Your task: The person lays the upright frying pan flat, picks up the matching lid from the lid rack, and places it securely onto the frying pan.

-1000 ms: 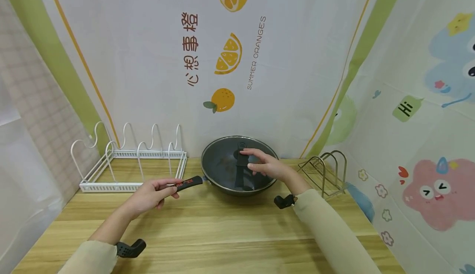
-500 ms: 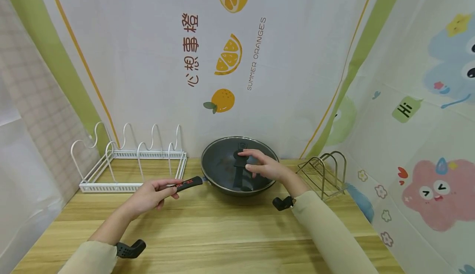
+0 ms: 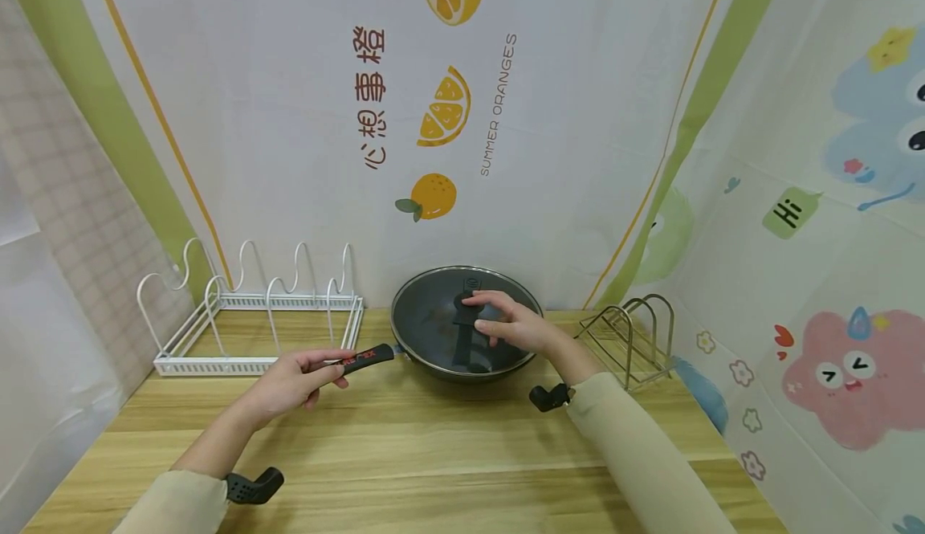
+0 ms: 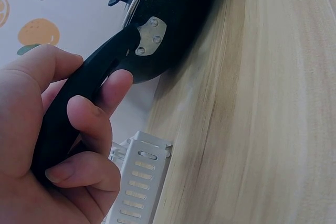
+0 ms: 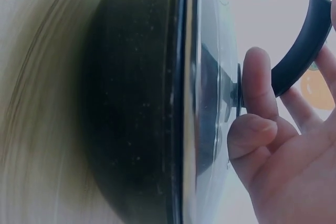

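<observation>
A dark wok (image 3: 466,377) stands on the wooden table, its handle pointing left toward me. My left hand (image 3: 292,381) grips the black wok handle (image 3: 374,357); in the left wrist view its fingers wrap the handle (image 4: 79,90) just behind the riveted metal bracket (image 4: 152,36). A glass lid (image 3: 426,317) with a metal rim covers the wok. At its center, my right hand (image 3: 516,327) holds the curved black lid handle (image 5: 300,45), fingers hooked beneath it in the right wrist view. Most of the thumb falls outside that view.
A white wire rack (image 3: 267,365) with tall curved hooks stands left of the wok. To the right is a small bronze-coloured wire rack (image 3: 629,341). A fruit-printed curtain (image 3: 578,116) hangs right behind the wok. The wooden tabletop (image 3: 419,462) extends in front.
My right hand has shifted slightly left, and the near end of the lid handle has swung a little left with it. The left hand and the wok look unmoved.
</observation>
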`<state>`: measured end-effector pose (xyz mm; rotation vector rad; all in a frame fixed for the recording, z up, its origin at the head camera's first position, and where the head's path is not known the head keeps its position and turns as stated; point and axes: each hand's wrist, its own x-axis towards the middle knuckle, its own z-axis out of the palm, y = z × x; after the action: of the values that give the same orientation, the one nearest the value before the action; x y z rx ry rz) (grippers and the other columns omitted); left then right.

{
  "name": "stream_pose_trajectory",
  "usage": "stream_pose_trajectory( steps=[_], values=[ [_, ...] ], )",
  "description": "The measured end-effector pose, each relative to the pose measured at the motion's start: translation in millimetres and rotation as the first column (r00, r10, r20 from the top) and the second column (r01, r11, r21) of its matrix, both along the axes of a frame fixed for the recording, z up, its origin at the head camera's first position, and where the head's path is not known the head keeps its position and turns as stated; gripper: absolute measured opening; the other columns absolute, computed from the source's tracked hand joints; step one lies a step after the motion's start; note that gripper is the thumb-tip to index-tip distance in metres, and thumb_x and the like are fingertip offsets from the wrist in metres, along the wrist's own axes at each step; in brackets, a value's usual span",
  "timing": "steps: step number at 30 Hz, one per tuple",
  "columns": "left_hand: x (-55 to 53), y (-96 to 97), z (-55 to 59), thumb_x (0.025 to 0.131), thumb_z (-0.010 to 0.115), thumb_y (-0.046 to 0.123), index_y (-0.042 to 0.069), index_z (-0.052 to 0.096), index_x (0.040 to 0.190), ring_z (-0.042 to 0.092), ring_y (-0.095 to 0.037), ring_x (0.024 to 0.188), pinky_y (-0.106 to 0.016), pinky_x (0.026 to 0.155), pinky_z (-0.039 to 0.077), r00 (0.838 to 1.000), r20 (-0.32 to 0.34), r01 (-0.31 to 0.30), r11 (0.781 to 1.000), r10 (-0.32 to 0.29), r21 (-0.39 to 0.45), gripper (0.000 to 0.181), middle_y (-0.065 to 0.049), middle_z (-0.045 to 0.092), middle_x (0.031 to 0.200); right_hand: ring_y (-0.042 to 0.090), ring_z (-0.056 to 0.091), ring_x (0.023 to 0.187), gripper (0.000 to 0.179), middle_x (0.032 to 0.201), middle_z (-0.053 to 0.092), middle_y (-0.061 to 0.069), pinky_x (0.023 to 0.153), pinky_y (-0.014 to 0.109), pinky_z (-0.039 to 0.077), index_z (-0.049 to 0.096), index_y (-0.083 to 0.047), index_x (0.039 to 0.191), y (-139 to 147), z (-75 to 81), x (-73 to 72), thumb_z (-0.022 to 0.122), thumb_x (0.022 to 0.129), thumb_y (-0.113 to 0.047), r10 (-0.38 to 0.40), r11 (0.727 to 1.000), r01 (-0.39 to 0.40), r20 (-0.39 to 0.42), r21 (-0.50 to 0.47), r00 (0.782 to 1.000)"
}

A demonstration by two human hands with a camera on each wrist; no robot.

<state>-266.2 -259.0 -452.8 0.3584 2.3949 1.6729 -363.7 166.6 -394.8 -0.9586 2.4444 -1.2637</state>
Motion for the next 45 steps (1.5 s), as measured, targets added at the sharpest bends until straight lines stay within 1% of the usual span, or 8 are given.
stream_pose_trajectory(
  steps=[2, 5, 12, 21, 29, 40, 42, 45],
  values=[
    [0.2, 0.0, 0.0, 0.111, 0.067, 0.022, 0.003, 0.061, 0.155, 0.049, -0.008, 0.058, -0.025, 0.055, 0.046, 1.0, 0.001, -0.001, 1.0, 0.001, -0.001, 0.049, -0.017, 0.081, 0.111, 0.022, 0.069, 0.085, 0.054, 0.177, 0.029, 0.02, 0.086, 0.039, 0.057, 0.052, -0.011, 0.162, -1.7, 0.4, 1.0, 0.063, 0.111, -0.022, -0.001, 1.0, 0.001, -0.016, 0.002, 1.0],
    [0.3, -0.1, -0.2, 0.111, 0.067, 0.022, 0.003, 0.061, 0.155, 0.049, -0.008, 0.058, -0.025, 0.055, 0.046, 1.0, 0.001, -0.003, 1.0, 0.003, -0.003, 0.049, -0.017, 0.081, 0.111, 0.023, 0.069, 0.084, 0.054, 0.177, 0.027, 0.021, 0.085, 0.037, 0.058, 0.052, -0.012, 0.163, -4.3, 0.1, 1.6, 0.064, 0.111, -0.024, -0.013, 1.0, 0.013, -0.024, 0.011, 1.0],
    [0.6, 0.1, 0.1, 0.111, 0.067, 0.022, 0.003, 0.061, 0.155, 0.049, -0.008, 0.058, -0.024, 0.055, 0.046, 1.0, 0.001, 0.0, 1.0, 0.0, -0.003, 0.048, -0.017, 0.081, 0.11, 0.021, 0.067, 0.083, 0.054, 0.177, 0.024, 0.016, 0.086, 0.036, 0.057, 0.051, -0.018, 0.164, -9.0, -3.1, 1.4, 0.063, 0.113, -0.029, -0.04, 0.998, 0.041, -0.031, 0.046, 0.999],
    [1.0, -0.1, 0.8, 0.111, 0.066, 0.022, 0.002, 0.06, 0.156, 0.048, -0.007, 0.057, -0.023, 0.053, 0.043, 1.0, 0.006, 0.004, 1.0, -0.004, 0.004, 0.049, -0.017, 0.081, 0.11, 0.022, 0.067, 0.084, 0.055, 0.177, 0.023, 0.015, 0.087, 0.04, 0.058, 0.05, -0.021, 0.165, -12.7, -1.6, 6.1, 0.063, 0.113, -0.034, -0.052, 0.996, 0.056, -0.058, 0.07, 0.997],
    [0.7, -0.4, 0.6, 0.111, 0.067, 0.022, 0.002, 0.061, 0.155, 0.048, -0.007, 0.056, -0.023, 0.053, 0.043, 1.0, 0.0, 0.002, 1.0, -0.002, -0.002, 0.049, -0.018, 0.081, 0.11, 0.028, 0.068, 0.085, 0.054, 0.175, 0.025, 0.015, 0.087, 0.041, 0.059, 0.051, -0.022, 0.165, -14.9, -4.3, 4.1, 0.062, 0.113, -0.035, -0.062, 0.995, 0.068, -0.071, 0.076, 0.996],
    [-0.5, -0.8, 0.0, 0.111, 0.066, 0.023, 0.003, 0.06, 0.156, 0.048, -0.007, 0.057, -0.023, 0.053, 0.042, 1.0, 0.004, 0.005, 1.0, -0.005, 0.008, 0.049, -0.018, 0.081, 0.111, 0.041, 0.068, 0.09, 0.054, 0.173, 0.026, 0.016, 0.084, 0.037, 0.057, 0.05, -0.021, 0.164, -19.7, -3.1, 6.9, 0.062, 0.113, -0.035, -0.074, 0.993, 0.082, -0.09, 0.083, 0.993],
    [-0.5, -1.0, -0.1, 0.111, 0.066, 0.023, 0.003, 0.06, 0.156, 0.048, -0.007, 0.057, -0.023, 0.053, 0.042, 1.0, 0.003, 0.006, 1.0, -0.006, 0.008, 0.049, -0.018, 0.081, 0.111, 0.04, 0.068, 0.089, 0.054, 0.173, 0.026, 0.016, 0.084, 0.037, 0.057, 0.05, -0.021, 0.164, -20.5, -2.9, 7.4, 0.062, 0.113, -0.036, -0.078, 0.992, 0.086, -0.093, 0.087, 0.993],
    [-0.4, -1.2, -0.1, 0.111, 0.066, 0.023, 0.003, 0.06, 0.156, 0.048, -0.007, 0.057, -0.023, 0.053, 0.042, 1.0, 0.001, 0.007, 1.0, -0.007, 0.008, 0.049, -0.018, 0.081, 0.111, 0.033, 0.068, 0.086, 0.055, 0.174, 0.025, 0.016, 0.083, 0.036, 0.057, 0.05, -0.022, 0.164, -21.7, -2.9, 7.7, 0.062, 0.113, -0.038, -0.086, 0.991, 0.095, -0.094, 0.092, 0.992]
  ],
)
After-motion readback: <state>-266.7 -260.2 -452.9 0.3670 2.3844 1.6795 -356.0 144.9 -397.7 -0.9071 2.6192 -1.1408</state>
